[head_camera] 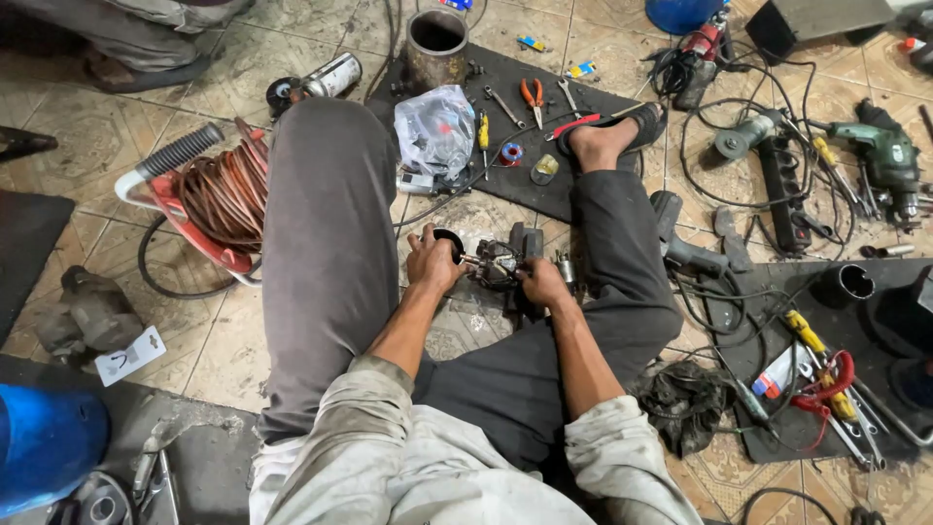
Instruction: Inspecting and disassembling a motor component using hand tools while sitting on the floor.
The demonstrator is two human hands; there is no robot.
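Note:
I sit on the tiled floor with my legs apart. Between them lies a small greasy motor assembly (499, 262) with a shaft pointing left. My left hand (432, 261) grips a tool with a round black handle end (449, 240) whose tip meets that shaft. My right hand (542, 284) closes around the right side of the motor assembly and steadies it on the floor.
A black mat (544, 117) ahead carries pliers (532, 95), wrenches, a plastic bag (434, 128) and a metal cylinder (436, 44). A red cable reel (219, 194) sits left. Power drills (884, 156), a power strip (782, 190) and tangled cords lie right. Another person's legs (136, 34) show top left.

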